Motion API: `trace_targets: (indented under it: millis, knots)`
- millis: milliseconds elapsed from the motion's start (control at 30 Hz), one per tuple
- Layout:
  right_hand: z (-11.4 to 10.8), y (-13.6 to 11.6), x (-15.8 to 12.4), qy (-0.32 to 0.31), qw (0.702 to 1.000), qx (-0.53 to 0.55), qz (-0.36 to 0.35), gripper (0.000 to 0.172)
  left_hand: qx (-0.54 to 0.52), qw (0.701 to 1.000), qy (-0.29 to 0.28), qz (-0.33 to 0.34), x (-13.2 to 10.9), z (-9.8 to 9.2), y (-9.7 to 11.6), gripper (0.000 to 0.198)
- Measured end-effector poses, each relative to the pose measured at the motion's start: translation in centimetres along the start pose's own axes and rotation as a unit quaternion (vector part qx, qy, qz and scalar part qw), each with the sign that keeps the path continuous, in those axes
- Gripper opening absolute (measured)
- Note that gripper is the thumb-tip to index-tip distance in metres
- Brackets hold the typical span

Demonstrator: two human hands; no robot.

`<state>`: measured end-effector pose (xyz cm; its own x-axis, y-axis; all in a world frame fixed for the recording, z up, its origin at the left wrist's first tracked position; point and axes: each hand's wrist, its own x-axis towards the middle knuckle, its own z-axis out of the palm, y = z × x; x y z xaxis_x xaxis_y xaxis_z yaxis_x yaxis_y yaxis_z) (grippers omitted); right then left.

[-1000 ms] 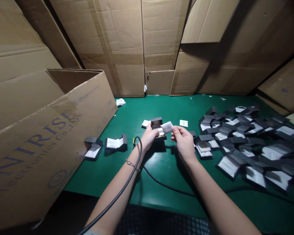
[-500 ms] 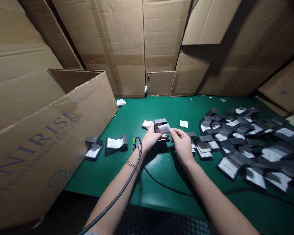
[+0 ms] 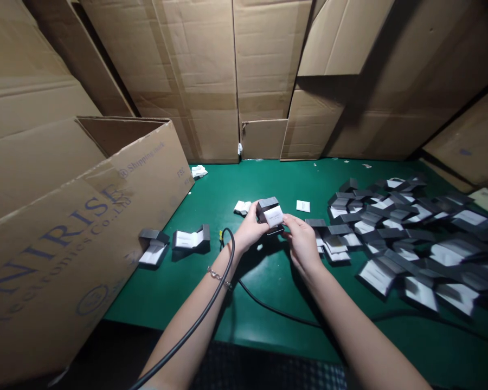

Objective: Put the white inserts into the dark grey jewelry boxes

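Observation:
A small black box (image 3: pixel 267 203) with its lid raised is held by my left hand (image 3: pixel 250 230), thumb in front and fingers around its left side. My right hand (image 3: pixel 303 238) pinches the right edge of a white printed paper (image 3: pixel 274 216), which lies over the box opening and hides the inside. A white folded paper (image 3: pixel 242 207) rests on the table just behind my left hand. Behind my right hand lies a small white packet (image 3: pixel 303 206).
Many open black boxes (image 3: pixel 380 273) with white papers cover the green table (image 3: pixel 268 292) at right. Two more open boxes (image 3: pixel 191 239) stand at left, near a large carton (image 3: pixel 117 216). A black cable (image 3: pixel 203 317) crosses over my left forearm. Cardboard (image 3: pixel 203 81) walls the back.
The white paper has come down and turned flatter over the front of the box, covering the opening. Both hands stay close together at the box, and the view has shifted slightly.

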<state>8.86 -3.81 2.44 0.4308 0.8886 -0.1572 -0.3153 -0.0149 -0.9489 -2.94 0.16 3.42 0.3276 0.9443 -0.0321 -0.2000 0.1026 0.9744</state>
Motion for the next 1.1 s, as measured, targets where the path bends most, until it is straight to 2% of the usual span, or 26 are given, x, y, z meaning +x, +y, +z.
trace_targets:
  millis: [233,400,600,900,1100]
  knots:
    - [0.4,-0.4,0.1,0.006,1.0,0.017,0.006,0.028,0.016,0.999,-0.03,0.002,0.0,0.0,-0.4,0.08]
    - [0.4,-0.1,0.2,0.008,1.0,0.03,-0.003,0.027,0.031,0.999,-0.038,0.011,0.1,0.0,-0.7,0.077]
    - [0.5,-0.3,-0.1,0.043,0.996,0.073,0.002,0.023,0.033,0.999,-0.039,0.003,0.0,0.2,-0.7,0.079]
    - [0.6,0.1,-0.1,0.036,0.991,0.126,0.008,0.022,0.017,0.999,-0.026,0.021,-0.1,0.7,-1.0,0.068]
    - [0.6,0.4,0.2,0.005,0.989,0.146,0.034,0.024,0.053,0.997,-0.019,0.045,0.4,0.6,-1.9,0.047]
